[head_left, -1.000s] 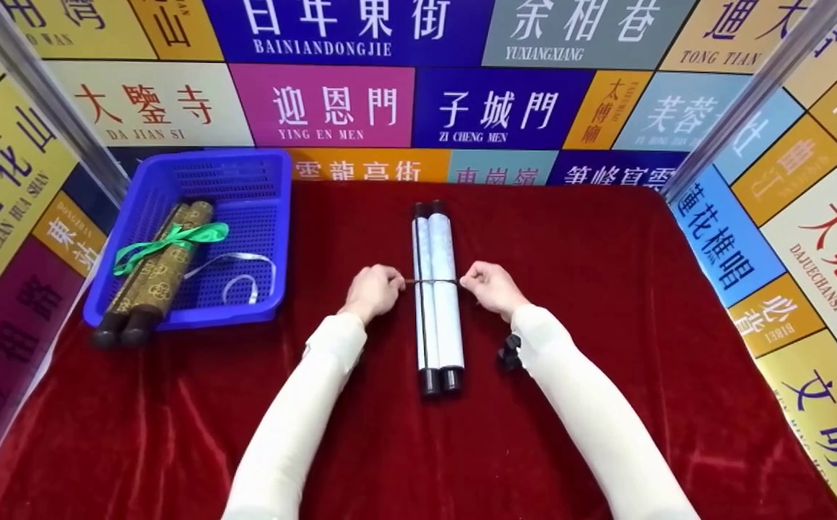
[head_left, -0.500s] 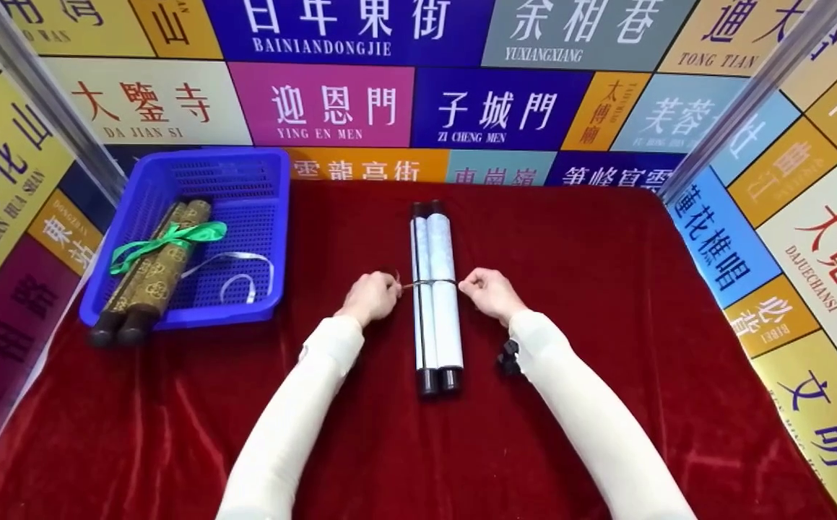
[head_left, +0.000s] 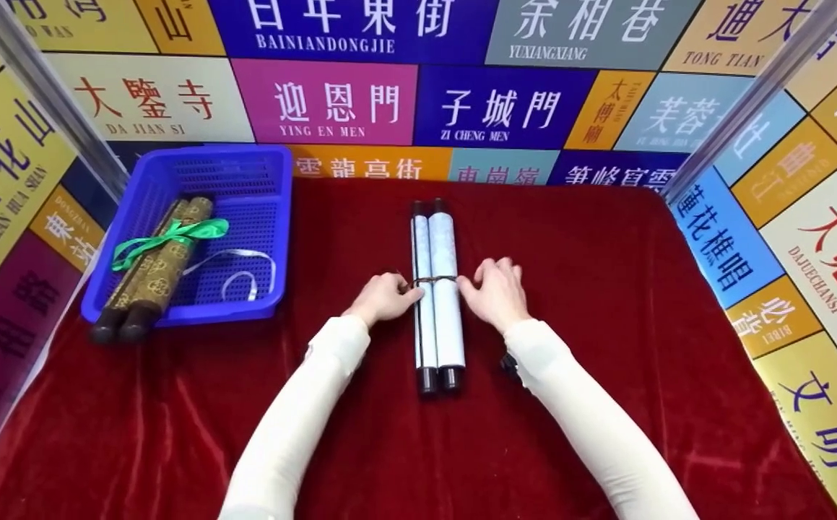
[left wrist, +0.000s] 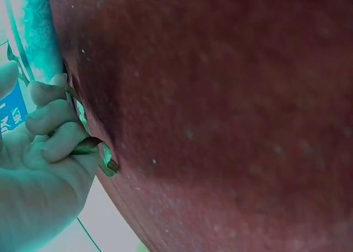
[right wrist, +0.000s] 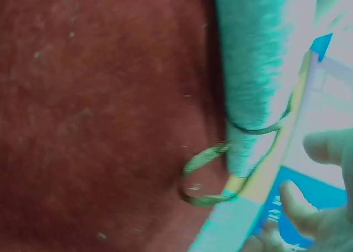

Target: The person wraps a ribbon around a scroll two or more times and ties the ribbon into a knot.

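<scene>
- While both hands sit at the middle of the red tabletop [head_left: 606, 289], a pale scroll [head_left: 436, 289], rolled from both ends into twin rolls with dark end caps, lies lengthwise between them, running from twelve to six o'clock.
- A thin brown ribbon [head_left: 432, 279] crosses the scroll about midway along.
- At nine o'clock of the scroll, the left hand [head_left: 383, 297] has its fingers [left wrist: 55, 119] curled, pinching a loop of that ribbon right against the paper; the left wrist view shows the loop caught under the bent fingers.
- At three o'clock, the right hand [head_left: 496, 292] rests beside the scroll with its fingers spread loosely, tips at the ribbon; the right wrist view shows a free loop of ribbon on the cloth and the fingers clear of it, holding nothing.
- Over at ten o'clock, well apart from the hands, a blue basket [head_left: 274, 180] holds a brown patterned scroll [head_left: 158, 271] tied with a green ribbon [head_left: 172, 237], and a loose pale ribbon [head_left: 241, 278] lies beside it.
</scene>
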`<act>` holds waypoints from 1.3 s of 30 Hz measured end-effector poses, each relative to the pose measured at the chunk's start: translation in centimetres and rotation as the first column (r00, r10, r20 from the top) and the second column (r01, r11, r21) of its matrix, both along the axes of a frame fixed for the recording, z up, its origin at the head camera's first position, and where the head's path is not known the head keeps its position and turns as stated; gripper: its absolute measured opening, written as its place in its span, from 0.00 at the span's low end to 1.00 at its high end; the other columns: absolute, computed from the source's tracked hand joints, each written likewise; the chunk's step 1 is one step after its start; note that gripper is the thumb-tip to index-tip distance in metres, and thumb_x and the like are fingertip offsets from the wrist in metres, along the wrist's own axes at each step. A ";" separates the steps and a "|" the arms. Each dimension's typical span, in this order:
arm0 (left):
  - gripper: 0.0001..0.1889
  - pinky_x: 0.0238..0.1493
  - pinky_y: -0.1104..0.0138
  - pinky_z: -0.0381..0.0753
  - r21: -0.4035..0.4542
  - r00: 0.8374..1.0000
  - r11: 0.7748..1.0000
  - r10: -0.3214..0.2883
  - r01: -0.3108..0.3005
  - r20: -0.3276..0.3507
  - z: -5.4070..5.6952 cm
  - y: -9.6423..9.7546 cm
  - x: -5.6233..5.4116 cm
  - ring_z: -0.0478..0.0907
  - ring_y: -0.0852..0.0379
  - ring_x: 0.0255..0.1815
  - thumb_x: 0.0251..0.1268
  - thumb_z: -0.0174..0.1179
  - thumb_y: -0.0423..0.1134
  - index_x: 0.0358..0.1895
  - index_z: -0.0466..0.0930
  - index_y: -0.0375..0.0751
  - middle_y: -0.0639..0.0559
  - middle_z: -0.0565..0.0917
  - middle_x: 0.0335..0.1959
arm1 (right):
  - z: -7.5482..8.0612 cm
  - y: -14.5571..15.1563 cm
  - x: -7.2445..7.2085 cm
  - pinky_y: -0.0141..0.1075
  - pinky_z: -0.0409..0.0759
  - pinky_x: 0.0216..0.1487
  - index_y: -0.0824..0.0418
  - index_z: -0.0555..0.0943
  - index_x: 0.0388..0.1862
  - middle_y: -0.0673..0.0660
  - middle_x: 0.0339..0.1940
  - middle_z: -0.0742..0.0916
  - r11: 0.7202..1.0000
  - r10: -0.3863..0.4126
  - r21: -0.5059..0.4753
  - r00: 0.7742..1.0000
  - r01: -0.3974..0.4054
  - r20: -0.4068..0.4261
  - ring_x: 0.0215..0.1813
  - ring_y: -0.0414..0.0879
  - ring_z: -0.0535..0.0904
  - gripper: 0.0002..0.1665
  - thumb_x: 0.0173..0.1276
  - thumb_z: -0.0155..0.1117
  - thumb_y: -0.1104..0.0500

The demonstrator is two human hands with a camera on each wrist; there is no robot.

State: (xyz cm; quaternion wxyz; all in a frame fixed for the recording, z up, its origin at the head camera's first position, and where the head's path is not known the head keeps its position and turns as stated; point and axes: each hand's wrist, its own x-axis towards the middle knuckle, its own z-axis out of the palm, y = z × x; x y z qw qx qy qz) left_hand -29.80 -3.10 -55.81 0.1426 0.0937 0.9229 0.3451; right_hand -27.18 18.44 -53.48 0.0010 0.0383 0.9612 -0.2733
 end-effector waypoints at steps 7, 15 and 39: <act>0.20 0.37 0.66 0.74 0.014 1.000 1.000 -0.003 0.003 -0.002 -0.1 0.7 0.1 0.72 0.56 0.29 0.67 0.61 0.56 0.25 0.80 0.45 0.53 0.78 0.24 | -0.4 -0.6 0.4 0.37 0.71 0.28 0.52 0.68 0.14 0.47 0.14 0.70 0.992 0.118 0.018 0.968 -0.125 0.220 0.22 0.45 0.69 0.33 0.67 0.57 0.30; 0.25 0.25 0.69 0.65 0.056 1.000 0.998 0.004 -0.006 0.031 -0.4 1.2 0.0 0.63 0.59 0.19 0.68 0.61 0.54 0.14 0.65 0.49 0.59 0.63 0.12 | -1.2 -1.4 0.0 0.33 0.71 0.27 0.56 0.76 0.21 0.50 0.18 0.77 0.985 0.172 -0.058 0.960 -0.163 0.223 0.24 0.44 0.72 0.27 0.61 0.67 0.35; 0.18 0.62 0.54 0.78 0.117 0.985 0.982 0.158 -0.150 -0.066 -0.4 1.4 -1.2 0.82 0.43 0.56 0.77 0.50 0.43 0.58 0.80 0.35 0.40 0.86 0.53 | -1.9 -1.7 -2.7 0.48 0.76 0.61 0.70 0.74 0.54 0.66 0.50 0.81 0.983 0.043 -0.176 0.998 -0.050 -0.044 0.53 0.61 0.78 0.23 0.71 0.58 0.52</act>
